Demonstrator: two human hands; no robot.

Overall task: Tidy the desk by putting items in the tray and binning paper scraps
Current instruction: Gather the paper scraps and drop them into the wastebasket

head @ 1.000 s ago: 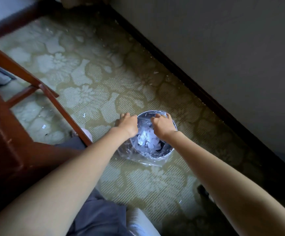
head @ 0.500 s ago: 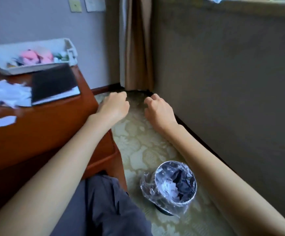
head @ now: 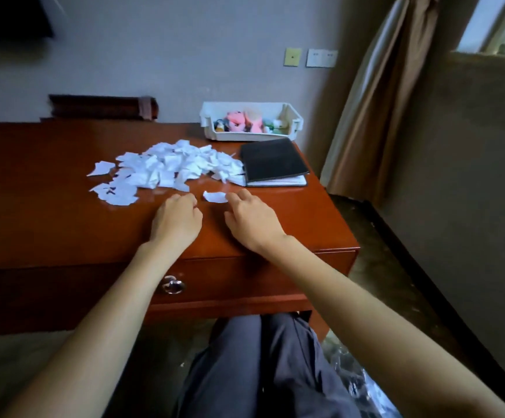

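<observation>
– White paper scraps [head: 169, 167] in a loose heap: is that all the head view gives on the bench [head: 64, 224]?

– Mostly. The heap lies in the middle, slightly to the far side. A single scrap [head: 215, 197] lies apart on its near side. To the right of the heap is a black notebook [head: 272, 159], its left edge touching the outermost scraps. The white tray [head: 209, 116] stands at the far right corner with pink soft toys [head: 239, 122] inside.

– And the hands?

– They are apart and low over the near part of the bench, and neither grips anything. The left hand [head: 176, 220] has its fingers loosely curled downward, just near of the heap. The right hand [head: 252, 220] has its fingers spread, and the fingertips reach the right end of the single scrap. I cannot tell whether they touch it.

– Why held like that?

– My guess is that they are set on either side to rake paper together into a handful. The stray piece lies between them, so it looks like the first thing to gather.

– Where would the paper go?

– Crinkled clear plastic, probably a bin liner [head: 354, 381], shows on the floor at the near right, beside the person's knee. The heap is still large, so the binning looks far from done. The notebook is still outside the tray.
</observation>
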